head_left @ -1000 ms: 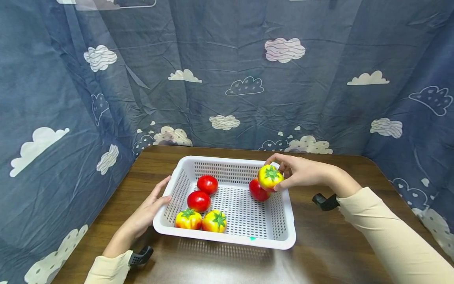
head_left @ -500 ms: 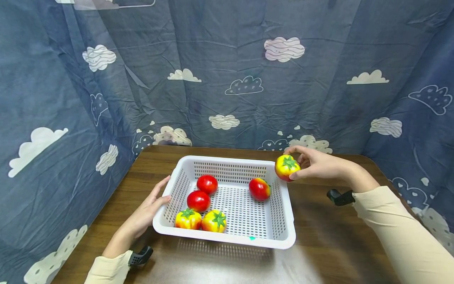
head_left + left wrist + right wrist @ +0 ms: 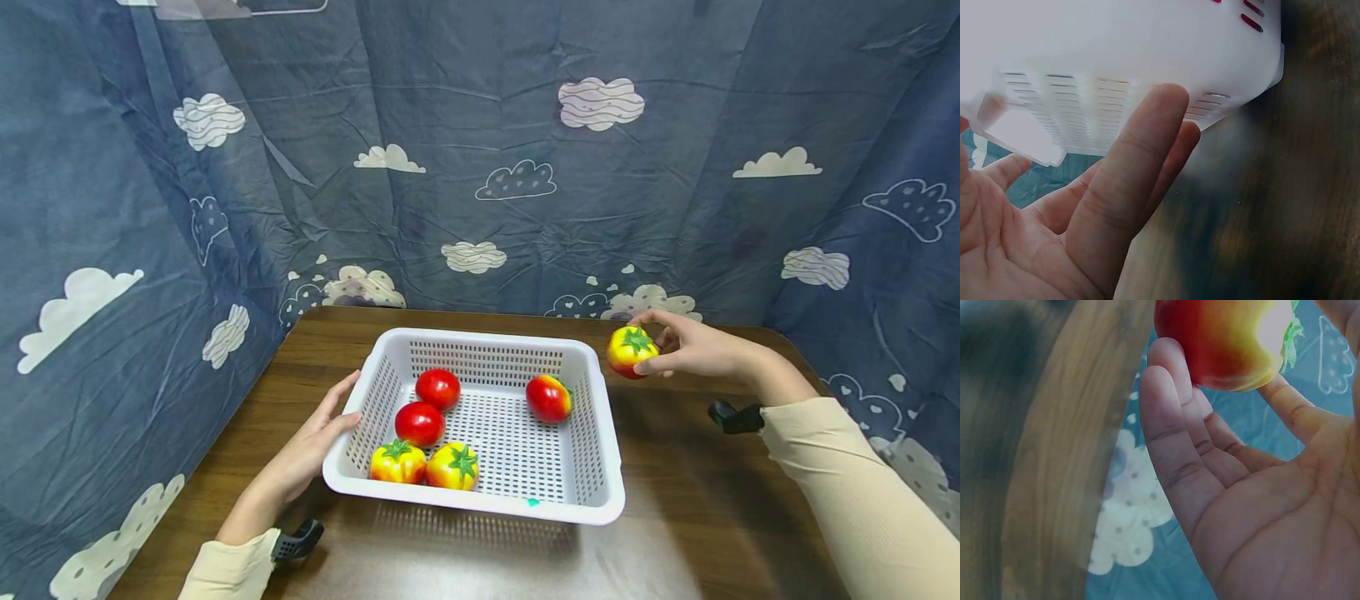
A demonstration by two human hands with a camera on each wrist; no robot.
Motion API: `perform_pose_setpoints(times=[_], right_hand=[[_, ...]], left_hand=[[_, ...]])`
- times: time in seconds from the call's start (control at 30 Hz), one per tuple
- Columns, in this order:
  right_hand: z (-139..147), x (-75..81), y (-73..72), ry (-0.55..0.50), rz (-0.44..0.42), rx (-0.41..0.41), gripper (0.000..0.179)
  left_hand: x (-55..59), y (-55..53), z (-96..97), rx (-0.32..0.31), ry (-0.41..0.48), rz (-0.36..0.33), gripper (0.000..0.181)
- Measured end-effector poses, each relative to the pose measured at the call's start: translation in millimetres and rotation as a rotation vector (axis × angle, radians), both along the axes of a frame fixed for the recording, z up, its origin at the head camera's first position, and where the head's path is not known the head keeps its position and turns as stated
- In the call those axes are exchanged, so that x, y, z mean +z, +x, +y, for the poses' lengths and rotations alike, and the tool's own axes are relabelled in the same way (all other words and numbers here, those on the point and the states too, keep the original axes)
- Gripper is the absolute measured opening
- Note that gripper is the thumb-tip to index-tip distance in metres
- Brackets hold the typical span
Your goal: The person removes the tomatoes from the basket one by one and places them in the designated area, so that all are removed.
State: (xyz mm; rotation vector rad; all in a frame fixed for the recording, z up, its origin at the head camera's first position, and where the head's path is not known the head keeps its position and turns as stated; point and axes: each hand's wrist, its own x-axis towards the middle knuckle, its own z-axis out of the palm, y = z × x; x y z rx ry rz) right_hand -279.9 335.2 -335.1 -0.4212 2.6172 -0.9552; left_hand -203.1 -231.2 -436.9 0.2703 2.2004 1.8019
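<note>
Clearly, the tomato-like fruit (image 3: 632, 352) is glossy and round, bright yellow on top and shading to red underneath, with a green star-shaped leaf cap. It hangs above the table at the right of the frame, just beyond the upper right corner of the basket. In the right-wrist view its smooth skin catches a pale highlight, red on the left and yellow towards the cap.

The right hand (image 3: 699, 350) reaches in from the right edge and clamps the fruit between thumb and curled fingers, with the palm facing left. Its cream sleeve (image 3: 847, 475) slants down to the lower right corner.

Near the centre, the white basket (image 3: 480, 501) holds two red fruits and two yellow fruits (image 3: 452, 467) grouped on its left side, and a red-and-yellow fruit (image 3: 548, 399) lying apart at its right. The left hand (image 3: 303, 450) comes up from the lower left and rests at the basket's left side, its fingers spread and extended and the thumb apart from them. A black band (image 3: 297, 540) sits at that wrist. Under everything is the brown wooden table (image 3: 675, 517); a blue curtain (image 3: 442, 75) with white clouds fills the upper frame.
</note>
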Motion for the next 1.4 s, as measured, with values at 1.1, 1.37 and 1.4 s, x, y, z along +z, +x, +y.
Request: perform_pose_setpoints(times=[1.1,1.37,1.4], right_hand=[[29.9,-61.8,-16.6,-0.040,-0.130,-0.100,0.078],[30.2,-69.8,-19.0,-0.054,-0.153,-0.097,0.081],[30.5,-70.7,-19.1,-0.061,-0.154,-0.095,0.081]], left_hand=[[-0.9,-1.6,-0.3,0.008,-0.006,-0.013,0.070],[-1.6,-0.2,-0.4,-0.001,-0.004,0.006,0.070],[-1.6,0.0,-0.5,-0.005,-0.002,0.011,0.070]])
